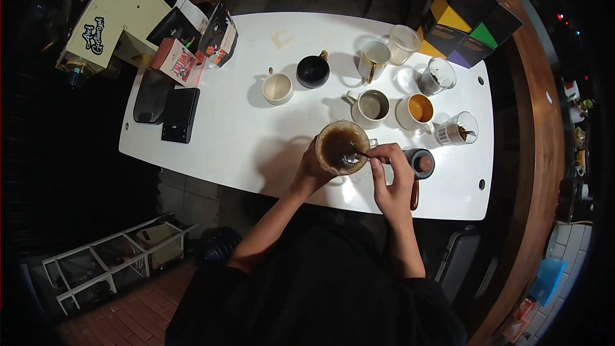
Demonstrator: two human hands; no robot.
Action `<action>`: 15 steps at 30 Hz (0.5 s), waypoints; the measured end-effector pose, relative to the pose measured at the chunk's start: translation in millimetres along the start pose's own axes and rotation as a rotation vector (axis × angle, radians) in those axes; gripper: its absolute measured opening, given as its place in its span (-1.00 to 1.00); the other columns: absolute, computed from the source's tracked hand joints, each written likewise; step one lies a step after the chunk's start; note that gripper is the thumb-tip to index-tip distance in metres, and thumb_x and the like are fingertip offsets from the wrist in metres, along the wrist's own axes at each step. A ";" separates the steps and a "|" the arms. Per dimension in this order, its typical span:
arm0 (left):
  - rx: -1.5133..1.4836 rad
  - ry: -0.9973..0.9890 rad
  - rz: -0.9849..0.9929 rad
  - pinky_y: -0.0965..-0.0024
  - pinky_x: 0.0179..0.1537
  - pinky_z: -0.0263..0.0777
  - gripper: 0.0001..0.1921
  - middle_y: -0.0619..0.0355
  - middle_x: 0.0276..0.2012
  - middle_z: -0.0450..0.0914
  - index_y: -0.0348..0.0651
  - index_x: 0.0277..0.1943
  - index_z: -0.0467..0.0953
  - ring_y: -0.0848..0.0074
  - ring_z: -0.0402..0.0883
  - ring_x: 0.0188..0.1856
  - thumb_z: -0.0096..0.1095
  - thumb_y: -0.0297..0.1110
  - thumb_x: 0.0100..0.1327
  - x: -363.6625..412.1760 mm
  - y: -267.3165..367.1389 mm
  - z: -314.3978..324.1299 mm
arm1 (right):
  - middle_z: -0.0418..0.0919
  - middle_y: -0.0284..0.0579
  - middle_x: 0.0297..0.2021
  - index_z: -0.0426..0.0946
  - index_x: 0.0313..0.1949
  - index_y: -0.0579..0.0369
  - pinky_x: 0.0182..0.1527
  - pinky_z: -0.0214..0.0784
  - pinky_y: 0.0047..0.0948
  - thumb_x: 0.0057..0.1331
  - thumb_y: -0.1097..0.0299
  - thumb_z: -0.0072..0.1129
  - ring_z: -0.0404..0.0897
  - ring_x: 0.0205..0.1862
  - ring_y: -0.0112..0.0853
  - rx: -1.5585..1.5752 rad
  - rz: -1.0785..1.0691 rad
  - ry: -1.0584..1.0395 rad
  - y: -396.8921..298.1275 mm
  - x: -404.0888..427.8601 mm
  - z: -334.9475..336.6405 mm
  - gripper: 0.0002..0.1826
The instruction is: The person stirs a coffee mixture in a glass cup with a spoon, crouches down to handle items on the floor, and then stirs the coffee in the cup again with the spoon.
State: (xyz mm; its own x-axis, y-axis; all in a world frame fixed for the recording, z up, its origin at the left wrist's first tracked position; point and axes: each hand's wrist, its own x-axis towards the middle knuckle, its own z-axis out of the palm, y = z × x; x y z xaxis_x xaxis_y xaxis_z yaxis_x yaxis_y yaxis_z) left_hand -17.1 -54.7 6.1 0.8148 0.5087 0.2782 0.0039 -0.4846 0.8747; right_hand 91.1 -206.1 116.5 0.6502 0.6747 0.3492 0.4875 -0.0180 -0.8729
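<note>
My left hand [310, 173] holds a glass coffee dripper [342, 148] from its left side; what sits under it is largely hidden. Dark coffee slurry fills its paper filter. In my right hand [394, 178] is a thin spoon [367, 154], its tip in the slurry. Just right of that hand stands a dark grinder or pot [426, 163] with a brown knob and handle. Beyond the dripper are a white mug with a grey inside [372, 108] and one with an orange inside [418, 110]. A glass with brown grounds and a spoon [456, 129] stands farther right.
On the white table [226, 120] stand a cream cup [277, 88], a black cup [313, 71], a tall mug [375, 60] and more glasses [437, 77]. A black scale [181, 115], coffee bags [218, 36] and a cream grinder [115, 19] are left; black boxes [466, 24] stand back right.
</note>
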 end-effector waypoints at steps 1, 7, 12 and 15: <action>0.000 0.000 0.003 0.18 0.18 0.51 -0.32 -0.03 0.07 0.65 -0.24 0.21 0.48 0.15 0.62 0.14 0.66 -0.34 0.03 0.1 -0.1 0.0 | 0.60 -0.02 -0.24 0.57 -0.15 0.23 -0.10 0.42 -0.37 0.30 0.64 0.16 0.58 -0.18 -0.22 -0.006 0.012 -0.016 -0.9 -0.9 -0.2 -0.86; -0.064 0.006 -0.098 0.18 0.14 0.53 -0.31 -0.04 0.09 0.63 -0.26 0.22 0.47 0.17 0.63 0.14 0.66 -0.34 0.03 -2.0 -2.3 0.0 | 0.60 0.00 -0.22 0.56 -0.14 0.24 -0.06 0.45 -0.33 0.33 0.63 0.14 0.60 -0.16 -0.16 0.012 0.008 -0.023 3.3 -5.2 -0.1 -0.87; 0.008 -0.002 -0.061 0.18 0.16 0.52 -0.32 -0.05 0.11 0.60 -0.27 0.22 0.45 0.16 0.63 0.14 0.65 -0.33 0.05 -3.5 -3.5 -1.0 | 0.60 0.00 -0.22 0.57 -0.14 0.24 -0.07 0.45 -0.29 0.33 0.65 0.14 0.59 -0.15 -0.13 0.022 0.001 -0.032 3.3 -8.0 -0.4 -0.86; 0.033 -0.002 0.001 0.18 0.17 0.51 -0.30 -0.05 0.12 0.60 -0.27 0.24 0.44 0.15 0.62 0.15 0.65 -0.31 0.05 -5.5 -13.4 1.3 | 0.58 0.00 -0.22 0.58 -0.15 0.23 -0.08 0.43 -0.27 0.28 0.67 0.15 0.58 -0.15 -0.12 -0.013 -0.045 -0.048 -1.5 -8.9 -3.1 -0.83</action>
State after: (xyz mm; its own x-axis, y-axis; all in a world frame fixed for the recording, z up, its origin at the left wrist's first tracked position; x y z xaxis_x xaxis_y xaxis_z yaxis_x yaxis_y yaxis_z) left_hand -20.9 -51.9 -7.7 0.8162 0.5063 0.2784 0.0219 -0.5086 0.8607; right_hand 86.3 -214.3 115.7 0.5991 0.7094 0.3713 0.5235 0.0039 -0.8520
